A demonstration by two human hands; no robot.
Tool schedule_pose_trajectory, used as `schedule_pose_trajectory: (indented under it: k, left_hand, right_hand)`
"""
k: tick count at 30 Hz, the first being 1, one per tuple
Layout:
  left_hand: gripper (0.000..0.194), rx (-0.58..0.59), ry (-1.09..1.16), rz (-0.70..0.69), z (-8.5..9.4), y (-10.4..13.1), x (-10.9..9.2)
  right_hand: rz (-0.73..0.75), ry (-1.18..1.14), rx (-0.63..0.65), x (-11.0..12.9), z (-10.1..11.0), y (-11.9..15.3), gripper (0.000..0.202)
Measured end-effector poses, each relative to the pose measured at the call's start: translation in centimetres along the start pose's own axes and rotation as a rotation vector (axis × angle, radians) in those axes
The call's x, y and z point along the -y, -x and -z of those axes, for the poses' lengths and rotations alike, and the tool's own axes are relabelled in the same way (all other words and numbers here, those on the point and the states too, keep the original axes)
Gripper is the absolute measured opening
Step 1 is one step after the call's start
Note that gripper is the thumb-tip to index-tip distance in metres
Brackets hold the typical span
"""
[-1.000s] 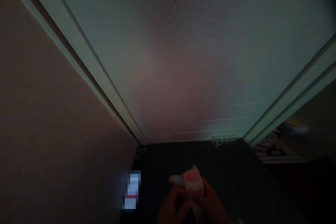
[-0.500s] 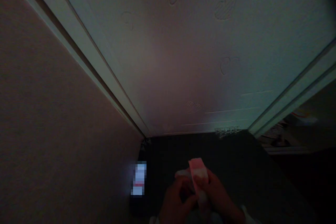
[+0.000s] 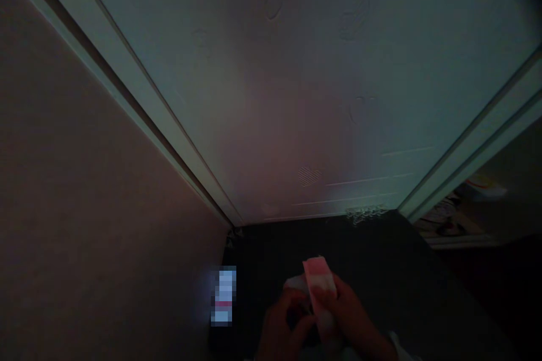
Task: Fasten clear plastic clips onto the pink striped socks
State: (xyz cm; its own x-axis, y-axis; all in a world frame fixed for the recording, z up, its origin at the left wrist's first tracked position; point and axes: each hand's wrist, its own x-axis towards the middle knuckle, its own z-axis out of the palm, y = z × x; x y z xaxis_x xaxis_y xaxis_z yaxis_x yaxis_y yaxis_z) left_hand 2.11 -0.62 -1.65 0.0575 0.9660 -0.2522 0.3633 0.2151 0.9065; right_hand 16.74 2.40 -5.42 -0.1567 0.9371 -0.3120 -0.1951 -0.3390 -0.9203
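Observation:
A small pink rectangular packet-like thing (image 3: 317, 267) with a paler band stands tilted low in the middle of the view. My right hand (image 3: 353, 316) is closed around it, thumb pressed on its front. A whitish soft-looking piece (image 3: 327, 327) hangs below the pink thing, and a pale bit (image 3: 296, 282) shows above my left fingers. My left hand (image 3: 282, 321) is curled beside the pink thing's lower left edge, finger and thumb bent inward. What sits between those fingertips is too dark to make out.
Both hands are over a dark surface (image 3: 262, 254). A lit, pixelated screen (image 3: 224, 296) lies at its left edge by a brownish wall (image 3: 105, 208). Behind rises a pale panel (image 3: 275, 96) with embossed hearts. Dim items (image 3: 483, 186) sit on a shelf at right.
The view has shifted slightly, moving the panel's hearts and the lit screen a little in the picture. Both hands keep nearly the same pose around the pink thing.

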Motion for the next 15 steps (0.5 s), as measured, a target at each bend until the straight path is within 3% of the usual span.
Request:
schedule_pose_trajectory:
  k: [11,15]
  left_hand:
    - [0.013,0.028,0.003,-0.063,-0.1,-0.5,0.9]
    - [0.015,-0.01,0.012,-0.072,-0.2,-0.5,1.6]
  right_hand:
    - [-0.02,0.064,-0.048,0.5,0.0,0.0,0.058]
    - [-0.036,0.04,-0.028,0.7,-0.1,0.1,0.058]
